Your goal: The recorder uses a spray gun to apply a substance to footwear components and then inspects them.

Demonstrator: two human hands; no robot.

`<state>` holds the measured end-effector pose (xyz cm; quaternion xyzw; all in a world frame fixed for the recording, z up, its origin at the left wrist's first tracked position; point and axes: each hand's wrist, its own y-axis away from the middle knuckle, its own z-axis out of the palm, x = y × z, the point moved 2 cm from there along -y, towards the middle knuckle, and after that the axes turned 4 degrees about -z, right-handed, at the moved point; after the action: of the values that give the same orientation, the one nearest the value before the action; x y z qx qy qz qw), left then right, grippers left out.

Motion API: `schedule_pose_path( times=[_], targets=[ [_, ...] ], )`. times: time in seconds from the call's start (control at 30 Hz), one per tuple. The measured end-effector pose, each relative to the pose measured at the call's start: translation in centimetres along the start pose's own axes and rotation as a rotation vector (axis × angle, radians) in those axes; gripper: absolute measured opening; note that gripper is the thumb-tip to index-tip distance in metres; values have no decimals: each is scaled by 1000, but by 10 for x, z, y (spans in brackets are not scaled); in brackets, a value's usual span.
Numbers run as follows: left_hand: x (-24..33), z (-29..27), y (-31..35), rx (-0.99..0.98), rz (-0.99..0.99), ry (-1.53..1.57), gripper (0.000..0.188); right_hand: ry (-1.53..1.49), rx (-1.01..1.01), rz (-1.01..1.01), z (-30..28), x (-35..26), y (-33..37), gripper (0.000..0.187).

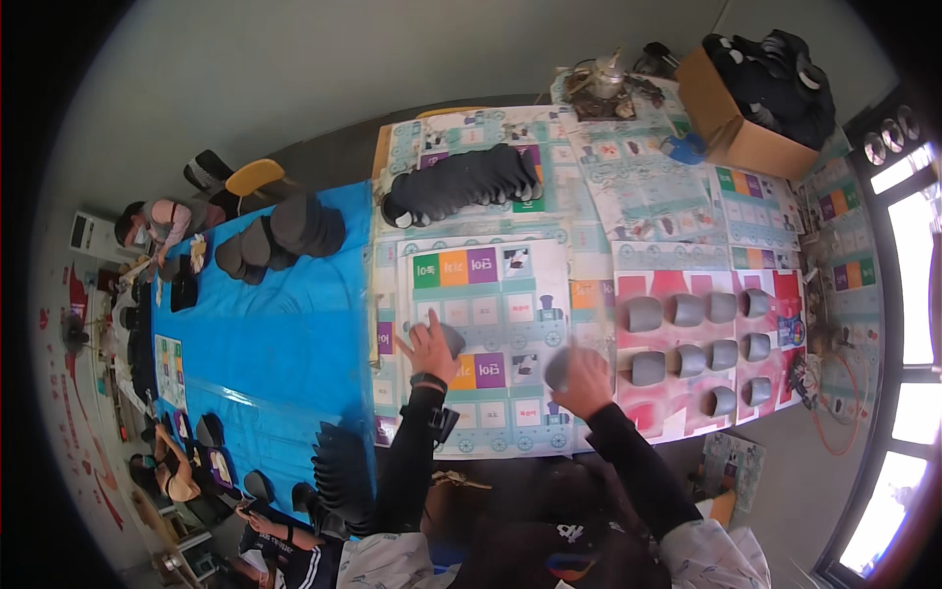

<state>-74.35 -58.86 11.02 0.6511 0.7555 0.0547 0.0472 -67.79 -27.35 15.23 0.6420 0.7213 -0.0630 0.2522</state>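
My left hand (432,355) lies over the printed sheet in front of me, its fingers spread. Against its right side is a dark grey rounded piece (453,340), partly covered by the hand. Over the right edge of the same sheet, my right hand (587,381) grips another dark grey curved piece (557,370) by its right side; the hand is slightly blurred. To the right, similar grey curved pieces (690,360) stand apart in rows on a red-and-white board (652,412).
A long overlapping row of black flat pieces (461,185) lies beyond my hands. On the left a blue-covered table (265,344) bears dark stacks (306,224). A cardboard box (731,123) of black items stands far right, near a metal pot (608,71). People (182,476) work at the left.
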Motion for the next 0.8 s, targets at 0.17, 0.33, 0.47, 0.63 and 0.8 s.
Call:
schedule_pose_path(
  times=[0.17,0.33,0.47,0.63,0.8],
  targets=[
    [-21,-14,-71,105,231,-51,79,124,99,-211,37,-91,-128,77],
    [-16,-4,-133,138,421,-140,78,289,259,-220,68,-107,-222,69],
    [-12,3,-147,99,445,-87,80,358,212,-232,78,-109,-253,69],
    [-15,9,-121,93,98,65,112,377,128,-286,65,-105,-249,71],
    [-9,46,-95,9,-384,281,136,333,-30,-303,39,-89,-225,118]
  ],
)
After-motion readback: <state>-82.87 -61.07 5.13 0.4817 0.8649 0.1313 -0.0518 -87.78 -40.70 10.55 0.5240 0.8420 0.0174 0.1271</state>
